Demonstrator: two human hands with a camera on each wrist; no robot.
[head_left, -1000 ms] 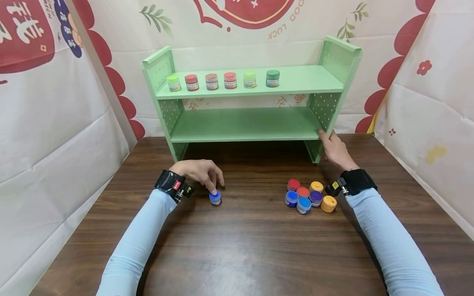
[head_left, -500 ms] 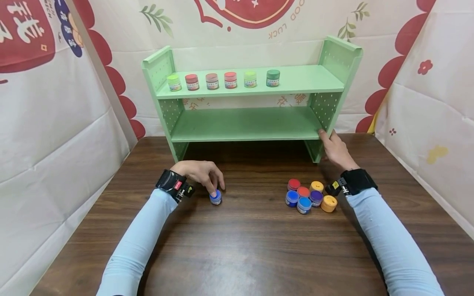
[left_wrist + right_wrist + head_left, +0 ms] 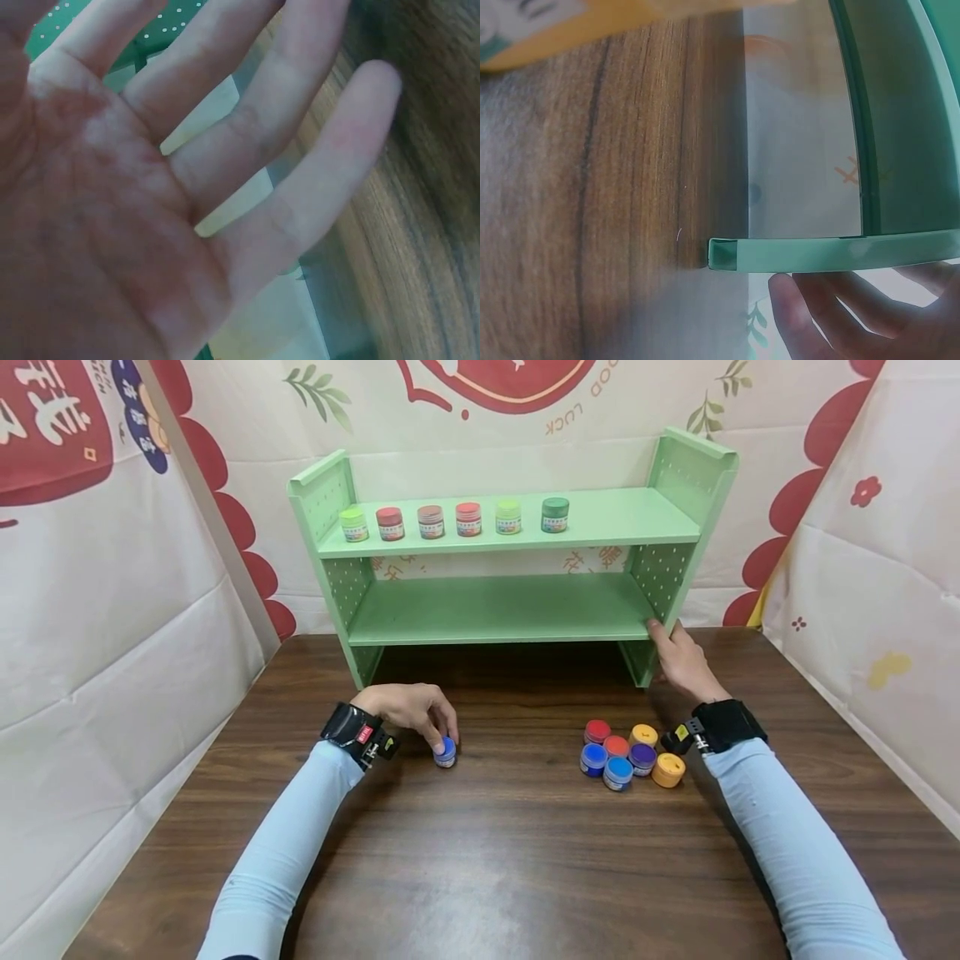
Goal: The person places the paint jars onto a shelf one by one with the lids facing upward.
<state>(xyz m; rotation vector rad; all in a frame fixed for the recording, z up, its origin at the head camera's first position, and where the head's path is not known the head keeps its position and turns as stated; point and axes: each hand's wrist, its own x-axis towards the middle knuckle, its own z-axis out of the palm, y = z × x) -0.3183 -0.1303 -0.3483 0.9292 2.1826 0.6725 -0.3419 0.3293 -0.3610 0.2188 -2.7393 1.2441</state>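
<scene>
My left hand reaches down to the table and pinches a small blue-lidded jar between thumb and fingers. The left wrist view shows the palm and spread outer fingers; the jar is hidden there. With my right hand I grip the right side panel of a green two-tier shelf, thumb at the front edge of the lower board. In the right wrist view, the fingers lie along the outer side of that panel.
Several small jars, including red jars, a purple jar and a yellow jar, cluster near my right wrist. On the upper board stands a row of jars, ending in a dark green jar. Printed cloth surrounds the wooden table.
My left hand and the blue-lidded jar have shifted slightly right and toward the shelf. My right hand keeps its grip on the panel.
</scene>
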